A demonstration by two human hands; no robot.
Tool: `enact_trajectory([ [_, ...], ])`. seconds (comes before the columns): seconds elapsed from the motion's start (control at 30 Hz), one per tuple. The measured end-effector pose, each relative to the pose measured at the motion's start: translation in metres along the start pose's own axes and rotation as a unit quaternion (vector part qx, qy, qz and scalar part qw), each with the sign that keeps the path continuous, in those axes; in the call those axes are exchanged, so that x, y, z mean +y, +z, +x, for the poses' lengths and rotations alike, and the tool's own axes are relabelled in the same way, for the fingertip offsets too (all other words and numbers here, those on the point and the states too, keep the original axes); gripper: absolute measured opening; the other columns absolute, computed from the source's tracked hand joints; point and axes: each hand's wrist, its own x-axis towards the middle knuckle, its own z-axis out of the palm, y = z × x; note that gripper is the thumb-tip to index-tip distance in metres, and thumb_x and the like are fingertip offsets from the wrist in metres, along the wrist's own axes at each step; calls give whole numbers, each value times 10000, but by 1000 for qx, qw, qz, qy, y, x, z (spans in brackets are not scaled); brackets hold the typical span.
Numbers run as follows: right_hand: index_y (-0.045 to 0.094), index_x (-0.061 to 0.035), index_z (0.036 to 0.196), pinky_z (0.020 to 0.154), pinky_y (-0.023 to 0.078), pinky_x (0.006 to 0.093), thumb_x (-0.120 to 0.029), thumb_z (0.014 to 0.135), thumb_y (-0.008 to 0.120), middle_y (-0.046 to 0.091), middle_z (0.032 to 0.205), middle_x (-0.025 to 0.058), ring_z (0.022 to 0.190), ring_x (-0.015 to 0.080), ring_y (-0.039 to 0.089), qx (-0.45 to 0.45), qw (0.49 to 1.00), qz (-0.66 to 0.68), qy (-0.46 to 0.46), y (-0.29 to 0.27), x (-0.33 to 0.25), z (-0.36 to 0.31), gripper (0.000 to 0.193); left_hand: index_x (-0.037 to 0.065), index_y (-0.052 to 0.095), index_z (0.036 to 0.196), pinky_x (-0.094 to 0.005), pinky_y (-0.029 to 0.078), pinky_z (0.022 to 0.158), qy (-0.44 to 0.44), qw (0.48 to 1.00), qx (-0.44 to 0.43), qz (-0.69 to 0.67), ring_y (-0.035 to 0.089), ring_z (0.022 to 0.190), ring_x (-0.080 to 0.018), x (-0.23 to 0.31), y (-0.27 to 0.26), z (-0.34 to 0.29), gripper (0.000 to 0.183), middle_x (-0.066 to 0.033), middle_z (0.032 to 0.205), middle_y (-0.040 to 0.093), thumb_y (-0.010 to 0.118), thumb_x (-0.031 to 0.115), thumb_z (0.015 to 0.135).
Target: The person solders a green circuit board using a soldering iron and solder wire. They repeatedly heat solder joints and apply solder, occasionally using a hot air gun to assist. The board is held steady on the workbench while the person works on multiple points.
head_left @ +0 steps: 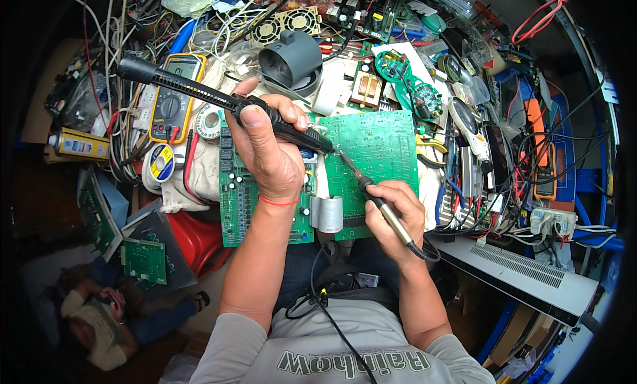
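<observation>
My left hand (pixel 265 142) grips a long black desoldering pump (pixel 199 92), its nozzle resting on the upper left part of a green circuit board (pixel 381 152). My right hand (pixel 395 218) holds a soldering iron (pixel 371 192) like a pen, its tip touching the board right beside the pump's nozzle. That board lies solder side up. A grey ribbon cable (pixel 327 213) joins it to a second green board (pixel 235 198) with components, which lies under my left wrist.
A yellow multimeter (pixel 174 99) and solder spools (pixel 161 162) lie at the left. A grey plastic duct (pixel 292 59), round green boards (pixel 405 75), pliers (pixel 431 145), fans and tangled wires crowd the bench. A power strip (pixel 552 221) sits right. Another person (pixel 106 318) sits on the floor, lower left.
</observation>
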Motion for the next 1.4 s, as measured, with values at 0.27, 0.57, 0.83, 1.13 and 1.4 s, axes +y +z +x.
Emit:
enact_trajectory([
  [0.27, 747, -5, 1108, 650, 511, 250, 62, 818, 745, 696, 1020, 115, 746, 118, 638, -7, 1000, -11, -6, 1, -1, 0, 298, 46, 395, 1404, -350, 504, 704, -5, 1000, 9, -4, 533, 727, -173, -1, 0, 0, 577, -81, 853, 554, 536, 511, 1094],
  [0.57, 728, 21, 1119, 648, 548, 261, 37, 845, 752, 723, 1008, 131, 736, 127, 689, 7, 1000, -14, 8, 1, -5, 4, 276, 46, 405, 1406, -352, 505, 704, -8, 1000, 13, -5, 532, 734, -169, 0, -1, 0, 557, -78, 856, 552, 535, 493, 1100],
  [0.83, 726, 21, 1128, 645, 524, 243, 28, 855, 754, 723, 1007, 116, 726, 101, 657, 2, 999, 14, 34, -1, 1, 2, 274, 50, 403, 1410, -351, 504, 702, -4, 1000, 10, -13, 534, 733, -169, -1, -1, 0, 548, -79, 856, 554, 535, 485, 1102],
  [1.13, 732, 8, 1134, 645, 507, 238, -29, 895, 788, 729, 976, 96, 712, 80, 627, 33, 996, 33, 76, 3, 8, -3, 249, 51, 398, 1405, -351, 502, 705, -8, 1000, 13, -10, 528, 733, -167, -1, -2, 0, 548, -82, 860, 556, 529, 489, 1103],
  [1.4, 730, 5, 1131, 678, 525, 248, -22, 887, 797, 725, 1003, 102, 750, 103, 651, 5, 999, 20, 45, 0, 9, 0, 255, 67, 407, 1407, -361, 493, 703, -11, 999, 24, -29, 531, 731, -179, 16, 1, 2, 612, -73, 835, 563, 513, 576, 1084],
])
